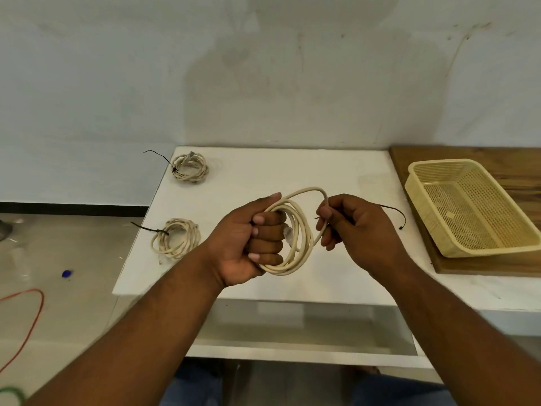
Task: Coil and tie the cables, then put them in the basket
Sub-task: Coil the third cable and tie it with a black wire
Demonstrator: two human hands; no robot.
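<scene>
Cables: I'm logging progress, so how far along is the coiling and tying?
Two coils lie tied on the table. A third coil is in the left hand, and the right hand pinches a loop and a black tie. It is not yet tied. The basket holds no cables.

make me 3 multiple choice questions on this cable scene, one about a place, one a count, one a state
1. Where is the basket?
A. on the wooden board at the right
B. on the floor
C. under the table

2. How many tied coils lie on the white table?
A. none
B. two
C. five

3. What state is the cable in the left hand?
A. coiled, gripped
B. stretched straight
C. lying in the basket

Answers: 1 A, it sits on the brown board. 2 B, far coil and near coil. 3 A, the loops pass through the fist.
</scene>
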